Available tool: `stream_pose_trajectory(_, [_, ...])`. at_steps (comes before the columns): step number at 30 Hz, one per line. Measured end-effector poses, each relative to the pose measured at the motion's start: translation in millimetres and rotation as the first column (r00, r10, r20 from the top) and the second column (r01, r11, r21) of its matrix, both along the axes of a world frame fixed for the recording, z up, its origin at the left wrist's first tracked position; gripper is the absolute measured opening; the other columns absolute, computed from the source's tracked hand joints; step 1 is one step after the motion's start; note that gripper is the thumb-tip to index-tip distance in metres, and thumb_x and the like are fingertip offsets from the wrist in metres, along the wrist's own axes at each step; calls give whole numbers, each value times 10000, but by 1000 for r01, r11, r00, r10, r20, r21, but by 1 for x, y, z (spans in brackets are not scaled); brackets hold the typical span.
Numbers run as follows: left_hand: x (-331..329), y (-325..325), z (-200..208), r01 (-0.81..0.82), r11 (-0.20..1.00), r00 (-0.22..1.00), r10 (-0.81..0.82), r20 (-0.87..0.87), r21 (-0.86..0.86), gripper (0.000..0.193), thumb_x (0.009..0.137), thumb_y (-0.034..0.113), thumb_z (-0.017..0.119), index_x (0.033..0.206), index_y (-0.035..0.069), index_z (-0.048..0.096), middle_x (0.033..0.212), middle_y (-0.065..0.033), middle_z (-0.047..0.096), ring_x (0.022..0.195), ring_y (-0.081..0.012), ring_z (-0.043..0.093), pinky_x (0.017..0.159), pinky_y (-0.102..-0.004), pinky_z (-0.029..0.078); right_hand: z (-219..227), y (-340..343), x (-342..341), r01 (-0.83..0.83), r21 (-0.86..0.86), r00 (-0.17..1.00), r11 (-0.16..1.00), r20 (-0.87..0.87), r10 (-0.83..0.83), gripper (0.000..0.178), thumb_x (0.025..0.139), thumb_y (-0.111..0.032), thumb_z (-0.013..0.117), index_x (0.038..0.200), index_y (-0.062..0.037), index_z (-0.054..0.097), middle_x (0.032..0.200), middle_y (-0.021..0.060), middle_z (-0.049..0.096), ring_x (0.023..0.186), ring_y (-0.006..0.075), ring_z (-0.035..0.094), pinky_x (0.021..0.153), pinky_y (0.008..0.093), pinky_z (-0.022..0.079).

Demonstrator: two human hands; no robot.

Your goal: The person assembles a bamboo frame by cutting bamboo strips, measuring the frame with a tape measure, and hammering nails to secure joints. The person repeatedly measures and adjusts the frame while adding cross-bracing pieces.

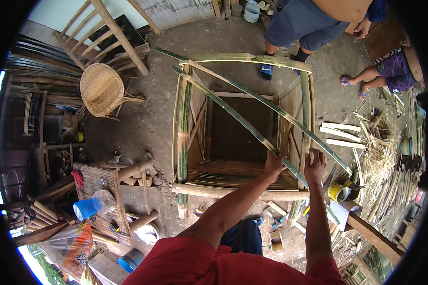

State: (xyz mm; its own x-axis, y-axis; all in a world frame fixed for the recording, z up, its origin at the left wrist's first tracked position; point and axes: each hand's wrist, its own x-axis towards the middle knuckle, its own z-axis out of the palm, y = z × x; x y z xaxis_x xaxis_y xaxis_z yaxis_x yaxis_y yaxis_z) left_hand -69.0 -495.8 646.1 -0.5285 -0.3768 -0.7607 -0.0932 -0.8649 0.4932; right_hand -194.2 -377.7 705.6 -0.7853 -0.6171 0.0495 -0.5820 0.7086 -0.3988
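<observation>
A rectangular bamboo frame (242, 192) with slatted sides stands on the floor before me. Two long split bamboo strips lie diagonally over its opening. My left hand (274, 165) is closed around the nearer strip (233, 112), close to its lower right end. The other strip (252, 92) runs roughly alongside, from beyond the far left corner to past the right side. My right hand (315, 166) lies palm down at the frame's near right corner, its fingers bent but apart, beside the strips. What is under that palm is hidden.
A person in dark shorts (297, 28) stands behind the frame; another person's legs (373, 80) show at right. Bamboo shavings (375, 152) litter the right floor, near a yellow can (337, 192). At left are a round woven stool (102, 90) and a bench (92, 180) with a blue container (84, 209).
</observation>
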Motion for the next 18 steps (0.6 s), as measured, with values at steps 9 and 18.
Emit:
stream_pose_trajectory(9, [-13,50,-27,82,993,995,-76,70,-85,238,1033,4,457,1198,108,319,1195,-125,503,1138,-251,612,923,-513,615,-65,200,12,80,106,957,991,271,-106,243,968,-302,664,897,-71,633,840,159,674,799,367,662,690,471,497])
stream_pose_trajectory(18, [-16,36,-20,279,951,960,-277,32,-133,218,1063,111,459,1246,64,350,1268,-168,521,1005,-346,706,886,-502,618,-82,216,9,232,-84,927,969,323,-193,239,908,-246,745,826,-56,625,654,118,592,597,205,540,580,388,439])
